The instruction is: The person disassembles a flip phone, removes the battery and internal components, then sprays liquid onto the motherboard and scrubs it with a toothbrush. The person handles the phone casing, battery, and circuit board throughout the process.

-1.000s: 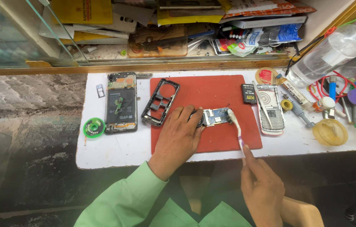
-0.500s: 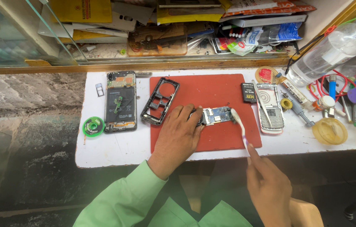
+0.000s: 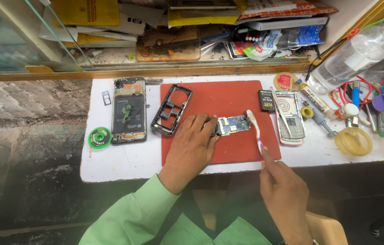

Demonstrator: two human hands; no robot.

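Basically unchanged from half a second ago: my left hand still pins the blue circuit board at the middle of the red mat. My right hand, off the mat's near edge, keeps the toothbrush pinched, bristles at the board's right end. Black phone frame sits on the mat's left edge, white worktop beneath.

Single head cam, looks steeply down from above at white tabletop, mid-close, shelf at top edge.
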